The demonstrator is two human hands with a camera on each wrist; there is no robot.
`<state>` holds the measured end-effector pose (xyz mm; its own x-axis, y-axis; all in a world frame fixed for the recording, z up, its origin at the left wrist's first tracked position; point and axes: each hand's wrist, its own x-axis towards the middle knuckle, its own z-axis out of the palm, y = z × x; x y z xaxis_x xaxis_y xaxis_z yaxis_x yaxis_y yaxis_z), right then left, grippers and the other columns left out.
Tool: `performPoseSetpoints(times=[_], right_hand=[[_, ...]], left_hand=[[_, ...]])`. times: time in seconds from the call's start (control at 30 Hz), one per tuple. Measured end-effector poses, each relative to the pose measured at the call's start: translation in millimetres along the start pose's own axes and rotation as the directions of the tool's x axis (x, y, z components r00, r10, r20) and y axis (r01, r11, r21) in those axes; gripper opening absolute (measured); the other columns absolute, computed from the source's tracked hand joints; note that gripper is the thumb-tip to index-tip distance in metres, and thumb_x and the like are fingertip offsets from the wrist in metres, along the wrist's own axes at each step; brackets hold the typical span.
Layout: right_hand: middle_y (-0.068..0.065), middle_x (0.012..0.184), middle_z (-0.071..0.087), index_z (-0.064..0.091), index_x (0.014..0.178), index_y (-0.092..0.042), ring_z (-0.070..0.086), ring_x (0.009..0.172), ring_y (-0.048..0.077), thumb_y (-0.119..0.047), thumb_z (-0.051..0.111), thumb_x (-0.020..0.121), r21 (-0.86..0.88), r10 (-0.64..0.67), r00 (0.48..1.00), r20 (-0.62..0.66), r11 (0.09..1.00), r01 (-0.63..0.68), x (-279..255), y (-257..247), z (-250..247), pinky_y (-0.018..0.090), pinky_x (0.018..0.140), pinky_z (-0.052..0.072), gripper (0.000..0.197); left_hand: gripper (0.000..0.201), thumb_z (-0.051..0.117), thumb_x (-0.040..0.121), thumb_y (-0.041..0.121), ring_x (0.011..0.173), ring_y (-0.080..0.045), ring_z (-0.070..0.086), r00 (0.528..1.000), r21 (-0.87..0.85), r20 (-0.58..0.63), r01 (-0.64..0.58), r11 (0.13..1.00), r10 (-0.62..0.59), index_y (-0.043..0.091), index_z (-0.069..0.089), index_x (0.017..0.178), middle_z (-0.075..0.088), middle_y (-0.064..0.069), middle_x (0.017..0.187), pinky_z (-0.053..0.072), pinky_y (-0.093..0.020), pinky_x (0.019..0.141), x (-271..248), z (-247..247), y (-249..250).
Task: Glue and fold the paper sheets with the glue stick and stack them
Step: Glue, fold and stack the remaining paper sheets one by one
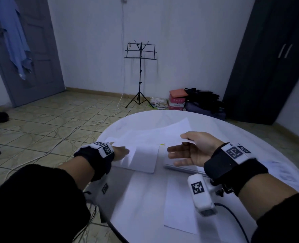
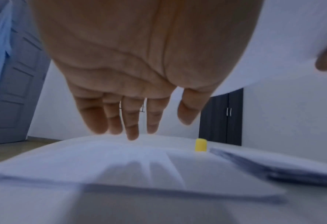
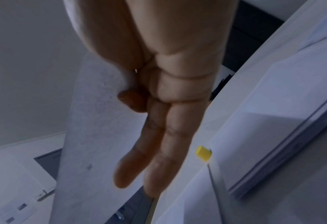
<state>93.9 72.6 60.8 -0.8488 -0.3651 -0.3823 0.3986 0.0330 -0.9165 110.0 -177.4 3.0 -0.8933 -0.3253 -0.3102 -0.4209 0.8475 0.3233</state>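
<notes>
Paper sheet (image 1: 155, 132), white: I log it lifted above the round white table (image 1: 215, 123), its right edge pinched between thumb and forefinger of my right hand (image 1: 192, 149), the other fingers (image 3: 158, 151) straight.
Left hand (image 1: 120, 152): fingers (image 2: 132, 121) straight and relaxed, tips at the sheet's left end, over a folded sheet (image 1: 141, 160) lying flat on the table beneath it.
Glue stick (image 1: 162, 144): only a yellow cap shows, standing on the table under the lifted sheet, just beside the folded one.
Stack of paper (image 1: 183, 168): on the table, below my right hand.
Two flat sheets (image 1: 162, 199): table's near side.
Music stand (image 1: 140, 72): floor beyond the table.
</notes>
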Motion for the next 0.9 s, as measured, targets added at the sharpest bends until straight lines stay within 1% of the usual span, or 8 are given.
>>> performPoseSetpoints(times=[0.07,0.13,0.2,0.23,0.4,0.5,0.67,0.9], right_hand=[[0.025,0.081,0.068,0.039,0.115,-0.007,0.069,0.066,0.035,-0.018,0.037,0.101,-0.008,-0.024,1.000,-0.014,1.000,0.024,-17.2,3.8,-12.5,0.045,0.064,0.054,0.018],[0.025,0.084,0.068,0.038,0.117,-0.009,0.069,0.066,0.035,-0.018,0.038,0.101,-0.019,-0.029,0.999,-0.029,0.999,0.028,-34.9,9.5,-26.1,0.045,0.064,0.053,0.018],[0.025,0.085,0.068,0.039,0.114,-0.011,0.068,0.067,0.034,-0.019,0.039,0.101,-0.043,-0.027,0.998,-0.055,0.999,0.025,-51.4,17.2,-41.3,0.045,0.065,0.054,0.015],[0.025,0.085,0.069,0.039,0.111,-0.012,0.068,0.066,0.034,-0.019,0.040,0.101,-0.057,-0.024,0.997,-0.070,0.998,0.020,-60.0,21.1,-48.8,0.044,0.065,0.054,0.013],[0.018,0.083,0.068,0.051,0.112,-0.003,0.067,0.061,0.028,-0.029,0.051,0.097,-0.164,0.015,0.990,-0.141,0.986,-0.039,-90.8,47.5,-91.1,0.032,0.047,0.053,0.030],[0.012,0.078,0.069,0.059,0.107,0.002,0.064,0.058,0.023,-0.028,0.064,0.088,-0.329,0.045,0.977,-0.207,0.938,-0.113,-104.6,64.8,-112.0,0.024,0.042,0.047,0.036],[0.004,0.052,0.052,0.045,0.071,-0.010,0.057,0.047,0.015,-0.011,0.072,0.083,-0.516,0.086,0.942,-0.324,0.819,-0.252,-113.5,83.8,-126.0,0.022,0.043,0.038,0.029],[0.006,0.052,0.059,0.051,0.064,-0.009,0.053,0.053,0.021,-0.025,0.078,0.076,-0.764,0.089,0.922,-0.378,0.532,-0.364,-102.2,92.0,-118.9,0.026,0.048,0.039,0.034]], left_hand=[[0.037,0.036,0.102,0.025,0.107,-0.031,0.061,0.996,-0.396,-0.078,-0.075,0.915,0.048,0.007,0.049,0.132,0.059,-0.017,0.121,0.049,-0.036,0.085,-8.1,-5.5,5.0],[0.023,0.038,0.102,0.021,0.060,-0.026,0.066,0.998,-0.872,-0.028,-0.049,0.487,0.051,0.006,0.053,0.111,0.060,-0.015,0.087,0.049,-0.028,0.052,-26.0,-9.2,13.7],[0.022,0.041,0.101,0.033,0.050,-0.019,0.062,0.990,-0.984,0.046,0.022,0.176,0.132,0.013,0.049,0.105,0.060,-0.011,0.075,0.050,-0.024,0.044,-43.1,-9.1,20.5],[0.020,0.046,0.099,0.034,0.056,-0.017,0.062,0.978,-0.987,0.048,0.015,0.159,0.202,0.016,0.050,0.108,0.062,-0.009,0.076,0.054,-0.027,0.046,-50.0,-6.2,24.8],[0.029,0.058,0.087,-0.008,0.070,-0.017,0.064,0.885,-0.838,0.125,-0.148,0.526,0.448,0.011,0.063,0.108,0.066,-0.007,0.095,0.057,-0.023,0.060,-81.8,25.9,50.0],[0.020,0.063,0.084,-0.008,0.055,-0.009,0.061,0.880,-0.710,0.161,-0.212,0.672,0.447,0.008,0.068,0.095,0.067,-0.002,0.070,0.056,-0.019,0.061,-88.4,45.2,60.1],[0.020,0.071,0.080,-0.002,0.048,-0.004,0.059,0.867,-0.501,0.199,-0.310,0.808,0.456,0.015,0.070,0.090,0.062,0.006,0.054,0.051,-0.015,0.055,-92.7,64.8,70.5],[0.020,0.076,0.077,0.002,0.042,-0.001,0.056,0.854,-0.233,0.289,-0.376,0.897,0.433,0.019,0.066,0.082,0.058,0.002,0.064,0.048,-0.014,0.047,-90.2,84.1,77.9]])
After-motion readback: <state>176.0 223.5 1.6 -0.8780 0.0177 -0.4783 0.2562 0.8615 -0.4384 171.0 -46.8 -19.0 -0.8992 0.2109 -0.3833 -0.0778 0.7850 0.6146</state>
